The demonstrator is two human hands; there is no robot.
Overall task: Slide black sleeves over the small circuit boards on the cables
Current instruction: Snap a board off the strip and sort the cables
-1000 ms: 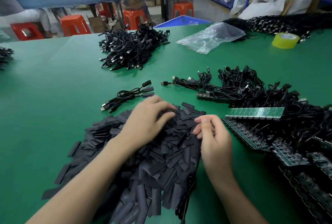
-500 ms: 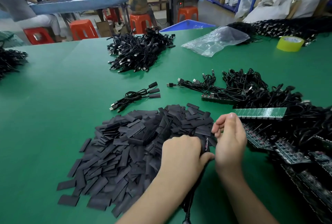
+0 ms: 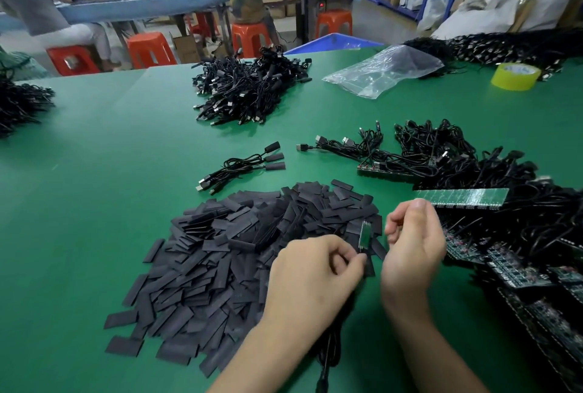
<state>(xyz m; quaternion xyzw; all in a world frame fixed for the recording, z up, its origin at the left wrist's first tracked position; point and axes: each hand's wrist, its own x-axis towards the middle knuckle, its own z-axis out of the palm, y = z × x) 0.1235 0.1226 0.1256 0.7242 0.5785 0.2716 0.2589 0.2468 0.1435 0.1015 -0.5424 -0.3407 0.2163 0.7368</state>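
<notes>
My left hand (image 3: 315, 276) pinches a black sleeve (image 3: 368, 266) at its fingertips. A small green circuit board (image 3: 366, 233) stands upright just above the sleeve. Its black cable (image 3: 328, 354) hangs down between my forearms. My right hand (image 3: 413, 244) hovers just right of the board, fingers curled and thumb up, with nothing seen in it. A big heap of loose black sleeves (image 3: 236, 250) lies under and left of my hands.
Three sleeved cables (image 3: 246, 165) lie behind the heap. Tangled cables with bare boards (image 3: 473, 168) and a green board panel (image 3: 460, 197) fill the right side. Farther back are a cable pile (image 3: 249, 90), a plastic bag (image 3: 385, 74) and a yellow tape roll (image 3: 515, 75).
My left hand came off the sleeve heap and moved right to meet my right hand. The board now stands exposed between the hands, and my right hand has drawn slightly away.
</notes>
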